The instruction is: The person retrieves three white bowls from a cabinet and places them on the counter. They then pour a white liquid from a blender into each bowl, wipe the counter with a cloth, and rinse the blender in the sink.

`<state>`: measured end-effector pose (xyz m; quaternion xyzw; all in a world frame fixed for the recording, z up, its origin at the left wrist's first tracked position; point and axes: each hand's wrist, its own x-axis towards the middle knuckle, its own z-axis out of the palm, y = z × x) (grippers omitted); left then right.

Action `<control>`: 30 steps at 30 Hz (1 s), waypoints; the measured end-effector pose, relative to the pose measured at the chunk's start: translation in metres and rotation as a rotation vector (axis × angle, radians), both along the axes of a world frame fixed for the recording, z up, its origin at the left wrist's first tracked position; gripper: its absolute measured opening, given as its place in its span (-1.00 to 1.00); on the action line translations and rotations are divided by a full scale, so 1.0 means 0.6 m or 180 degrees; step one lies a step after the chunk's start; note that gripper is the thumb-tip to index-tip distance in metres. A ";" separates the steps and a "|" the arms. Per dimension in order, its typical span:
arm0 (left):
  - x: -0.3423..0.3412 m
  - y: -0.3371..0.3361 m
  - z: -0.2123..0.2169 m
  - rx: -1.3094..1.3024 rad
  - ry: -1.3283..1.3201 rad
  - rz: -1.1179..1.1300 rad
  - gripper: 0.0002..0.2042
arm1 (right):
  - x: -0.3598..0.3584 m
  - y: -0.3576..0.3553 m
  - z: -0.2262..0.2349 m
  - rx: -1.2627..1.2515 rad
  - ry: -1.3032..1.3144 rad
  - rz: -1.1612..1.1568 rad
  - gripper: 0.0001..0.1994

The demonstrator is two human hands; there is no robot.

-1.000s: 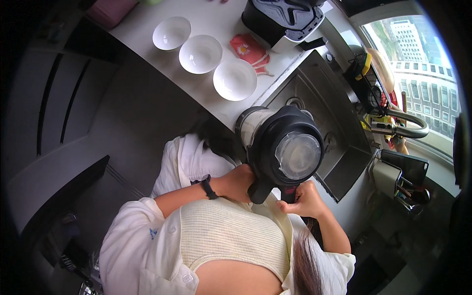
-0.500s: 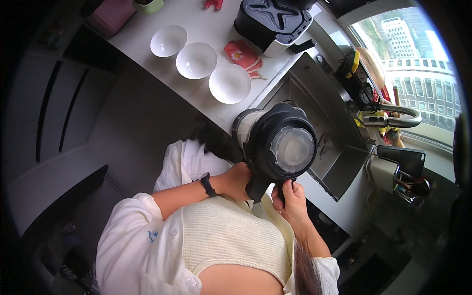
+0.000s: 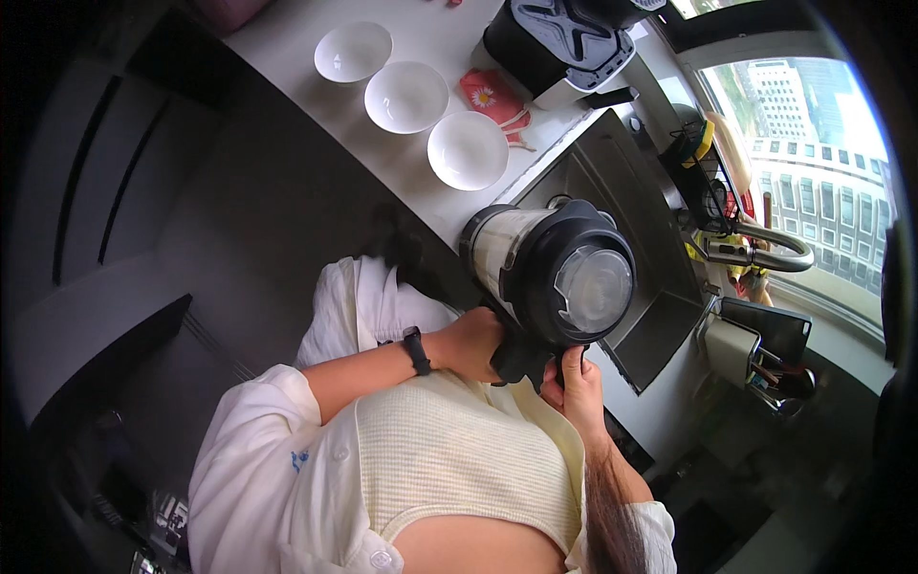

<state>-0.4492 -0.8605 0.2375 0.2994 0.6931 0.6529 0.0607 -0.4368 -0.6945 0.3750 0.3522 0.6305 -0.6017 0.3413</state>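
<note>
A blender jug (image 3: 505, 239) with a black lid and a clear round cap (image 3: 595, 289) is held in front of my body, tilted, over the counter edge beside the sink. My left hand (image 3: 469, 344) is closed round the jug's black handle; some of its fingers are hidden behind it. My right hand (image 3: 576, 390) grips the black tab at the lid's near side, thumb on top. Three white bowls stand in a slanting row beyond the jug: a near bowl (image 3: 468, 150), a middle bowl (image 3: 406, 98) and a far bowl (image 3: 354, 53). The jug's contents cannot be made out.
A red cloth (image 3: 492, 96) with a flower print lies beside the bowls. An air fryer basket (image 3: 564, 38) stands behind it. Right of the jug are the sink (image 3: 617, 182), its curved tap (image 3: 775, 251) and a utensil holder (image 3: 732, 349). The counter (image 3: 277, 43) ends in a slanting edge.
The jug has shifted slightly right and tips more, showing more of its side. Both hands keep their grip. The bowls sit a little higher and further right in view.
</note>
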 end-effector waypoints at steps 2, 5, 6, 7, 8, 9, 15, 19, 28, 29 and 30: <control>0.003 0.000 -0.003 -0.0099 0.0056 -0.0022 -0.81 | 0.001 -0.002 0.002 0.0025 -0.0018 -0.0016 -0.45; 0.005 0.003 -0.009 -0.0085 0.0013 0.0023 -0.81 | -0.002 -0.001 0.002 0.0062 -0.0033 0.0029 -0.44; 0.004 0.002 -0.006 -0.0041 -0.0004 0.0036 -0.80 | -0.002 -0.001 0.003 0.0092 -0.0044 0.0025 -0.43; 0.002 0.001 -0.002 0.0001 -0.0021 0.0049 -0.80 | -0.003 -0.001 0.004 0.0121 -0.0056 0.0020 -0.43; 0.001 0.000 0.001 0.0042 -0.0040 0.0060 -0.80 | -0.003 0.000 0.003 0.0108 -0.0042 0.0053 -0.43; 0.001 0.000 0.002 0.0004 -0.0052 0.0047 -0.80 | -0.003 0.002 0.003 0.0094 -0.0027 0.0077 -0.43; 0.000 -0.003 0.004 -0.0066 -0.0159 -0.0038 -0.79 | -0.005 -0.005 0.010 0.0238 -0.0005 0.0145 -0.43; 0.003 -0.002 -0.002 -0.0071 -0.0166 -0.0098 -0.77 | -0.005 -0.003 0.013 0.0257 0.0022 0.0090 -0.46; 0.006 0.012 -0.001 0.0162 -0.0049 0.0121 -0.76 | 0.005 0.007 0.087 -0.0214 0.0353 -0.0559 -0.46; 0.005 0.011 -0.006 0.0046 -0.0079 0.0016 -0.77 | 0.003 0.005 0.085 -0.0267 0.0474 -0.0621 -0.45; 0.003 0.008 -0.007 -0.0086 -0.0090 -0.0073 -0.78 | 0.006 0.008 0.082 -0.0270 0.0635 -0.0601 -0.45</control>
